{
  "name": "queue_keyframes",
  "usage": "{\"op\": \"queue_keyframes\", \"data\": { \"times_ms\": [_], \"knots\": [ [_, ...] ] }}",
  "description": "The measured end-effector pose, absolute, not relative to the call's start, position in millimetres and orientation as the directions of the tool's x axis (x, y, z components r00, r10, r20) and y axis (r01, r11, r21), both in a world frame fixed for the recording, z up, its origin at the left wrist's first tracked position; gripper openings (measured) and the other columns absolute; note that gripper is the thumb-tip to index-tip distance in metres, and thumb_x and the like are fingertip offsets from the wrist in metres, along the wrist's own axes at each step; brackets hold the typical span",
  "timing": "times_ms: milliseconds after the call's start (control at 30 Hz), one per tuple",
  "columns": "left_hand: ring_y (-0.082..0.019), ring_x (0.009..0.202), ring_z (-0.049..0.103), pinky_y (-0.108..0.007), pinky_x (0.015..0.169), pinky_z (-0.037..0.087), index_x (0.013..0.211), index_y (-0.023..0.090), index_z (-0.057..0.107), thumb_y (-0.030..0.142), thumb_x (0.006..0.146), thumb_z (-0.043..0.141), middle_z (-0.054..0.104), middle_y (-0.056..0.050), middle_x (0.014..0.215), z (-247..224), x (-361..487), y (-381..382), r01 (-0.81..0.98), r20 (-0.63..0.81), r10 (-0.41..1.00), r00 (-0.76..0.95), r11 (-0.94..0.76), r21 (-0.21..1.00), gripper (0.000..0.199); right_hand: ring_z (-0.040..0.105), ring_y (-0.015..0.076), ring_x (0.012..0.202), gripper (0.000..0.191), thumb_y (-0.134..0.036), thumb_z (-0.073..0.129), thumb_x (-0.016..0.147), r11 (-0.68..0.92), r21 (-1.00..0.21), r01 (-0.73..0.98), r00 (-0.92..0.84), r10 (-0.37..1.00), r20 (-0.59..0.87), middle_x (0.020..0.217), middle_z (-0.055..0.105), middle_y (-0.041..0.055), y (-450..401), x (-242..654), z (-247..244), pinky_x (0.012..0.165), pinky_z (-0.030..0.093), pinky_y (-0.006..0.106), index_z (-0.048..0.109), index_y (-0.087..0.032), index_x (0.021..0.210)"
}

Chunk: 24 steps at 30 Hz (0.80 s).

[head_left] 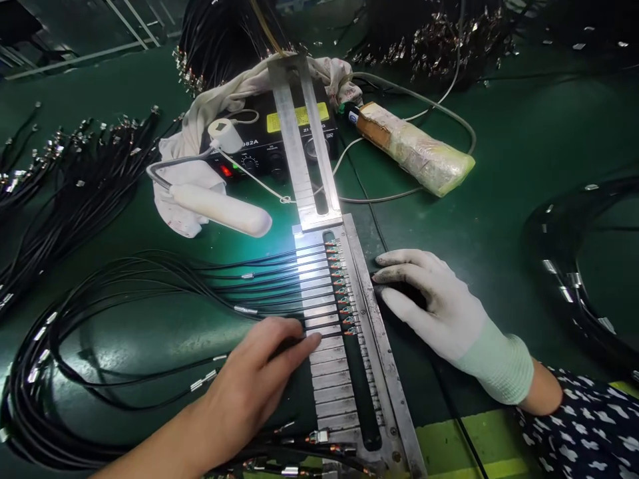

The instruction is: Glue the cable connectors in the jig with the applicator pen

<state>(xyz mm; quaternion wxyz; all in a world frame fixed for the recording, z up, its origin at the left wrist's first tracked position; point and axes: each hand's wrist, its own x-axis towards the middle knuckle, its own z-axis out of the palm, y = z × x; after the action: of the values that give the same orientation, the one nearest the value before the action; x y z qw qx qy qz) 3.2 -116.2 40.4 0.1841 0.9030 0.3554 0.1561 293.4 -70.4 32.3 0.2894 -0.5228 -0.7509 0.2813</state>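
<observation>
My bare left hand [254, 382] pinches a black cable [329, 332] between thumb and forefinger at the left edge of a slotted metal fixture [337, 396]. Several black cables [269, 269] lie side by side in the upper grooves, their stripped ends [344, 299] with orange and copper-coloured wires over the long slot. My right hand [439, 309], in a white glove with a mint cuff, is open beside the fixture's right rail. Its fingers are slightly curled and spread, the tips close to the rail; whether they touch it I cannot tell.
Behind the fixture stands a black control box [259, 143] with a cloth [200, 126] over it. A lit white lamp [219, 209] reaches over the cables. A wrapped bottle [414, 150] lies at right. Cable bundles [114, 166] and a cable coil [554, 233] flank the work.
</observation>
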Motion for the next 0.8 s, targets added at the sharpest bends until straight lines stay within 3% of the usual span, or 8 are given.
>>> {"op": "queue_keyframes", "data": {
  "times_ms": [100, 167, 267, 533, 633, 733, 800],
  "knots": [
    [-0.019, 0.085, 0.048, -0.034, 0.075, 0.039, 0.139, 0.018, 0.047, 0.008, 0.097, 0.036, 0.054, -0.008, 0.096, 41.0, 0.4, -126.7, 0.685, 0.088, 0.738, 0.669, -0.658, 0.311, 0.045, 0.056, 0.0276, 0.114, 0.013, -0.029, 0.056, 0.092, 0.28, -0.726, 0.628, -0.282, 0.951, 0.124, 0.119, 0.063, 0.0056, -70.3, 293.5, 33.5, 0.096, 0.043, 0.049, 0.066, -0.026, 0.099],
    [-0.018, 0.078, 0.046, -0.033, 0.069, 0.035, 0.141, 0.014, 0.044, 0.008, 0.096, 0.036, 0.056, -0.006, 0.089, 42.1, 1.8, -129.4, 0.68, 0.07, 0.715, 0.696, -0.687, 0.255, 0.046, 0.056, 0.0279, 0.114, 0.012, -0.03, 0.056, 0.092, 0.283, -0.723, 0.63, -0.282, 0.951, 0.126, 0.118, 0.063, 0.0054, -70.1, 293.5, 33.3, 0.096, 0.043, 0.05, 0.066, -0.027, 0.098],
    [-0.019, 0.078, 0.046, -0.034, 0.066, 0.033, 0.132, 0.009, 0.051, 0.011, 0.094, 0.042, 0.059, -0.008, 0.09, 44.4, 14.2, -123.7, 0.629, 0.153, 0.658, 0.737, -0.751, 0.199, 0.039, 0.055, 0.027, 0.114, 0.011, -0.03, 0.056, 0.092, 0.276, -0.727, 0.629, -0.279, 0.953, 0.121, 0.119, 0.063, 0.0043, -70.1, 293.1, 32.0, 0.097, 0.043, 0.048, 0.066, -0.027, 0.097],
    [-0.02, 0.072, 0.049, -0.033, 0.062, 0.032, 0.122, 0.015, 0.056, 0.01, 0.09, 0.046, 0.059, -0.007, 0.083, 48.4, 55.5, -105.1, 0.601, 0.175, 0.595, 0.785, -0.799, 0.022, 0.034, 0.054, 0.0243, 0.117, 0.012, -0.028, 0.055, 0.093, 0.299, -0.711, 0.636, -0.274, 0.949, 0.154, 0.12, 0.062, 0.0035, -72.9, 292.2, 30.6, 0.101, 0.043, 0.047, 0.066, -0.025, 0.096],
    [-0.02, 0.073, 0.049, -0.033, 0.063, 0.034, 0.121, 0.015, 0.055, 0.013, 0.094, 0.042, 0.06, -0.006, 0.084, 55.8, 39.7, -112.1, 0.664, 0.128, 0.676, 0.726, -0.737, 0.127, 0.03, 0.055, 0.0251, 0.116, 0.015, -0.031, 0.053, 0.094, 0.327, -0.701, 0.634, -0.289, 0.941, 0.177, 0.12, 0.062, 0.0041, -72.8, 293.7, 28.5, 0.101, 0.043, 0.048, 0.066, -0.025, 0.096],
    [-0.018, 0.081, 0.053, -0.032, 0.071, 0.038, 0.11, 0.02, 0.057, 0.018, 0.098, 0.04, 0.061, -0.004, 0.09, 70.3, 4.7, -132.4, 0.734, -0.006, 0.804, 0.594, -0.539, 0.413, 0.021, 0.055, 0.0261, 0.116, 0.018, -0.035, 0.052, 0.094, 0.356, -0.699, 0.62, -0.317, 0.929, 0.192, 0.12, 0.062, 0.0048, -71.8, 295.5, 25.8, 0.102, 0.043, 0.049, 0.067, -0.025, 0.097],
    [-0.017, 0.087, 0.054, -0.031, 0.079, 0.04, 0.104, 0.023, 0.057, 0.022, 0.098, 0.044, 0.062, -0.002, 0.093, 79.2, -20.1, -151.4, 0.746, -0.134, 0.832, 0.538, -0.396, 0.536, 0.014, 0.056, 0.0266, 0.115, 0.019, -0.037, 0.052, 0.095, 0.366, -0.698, 0.616, -0.324, 0.925, 0.199, 0.12, 0.062, 0.0053, -71.2, 296.2, 24.1, 0.102, 0.043, 0.05, 0.067, -0.025, 0.097]
  ]
}}
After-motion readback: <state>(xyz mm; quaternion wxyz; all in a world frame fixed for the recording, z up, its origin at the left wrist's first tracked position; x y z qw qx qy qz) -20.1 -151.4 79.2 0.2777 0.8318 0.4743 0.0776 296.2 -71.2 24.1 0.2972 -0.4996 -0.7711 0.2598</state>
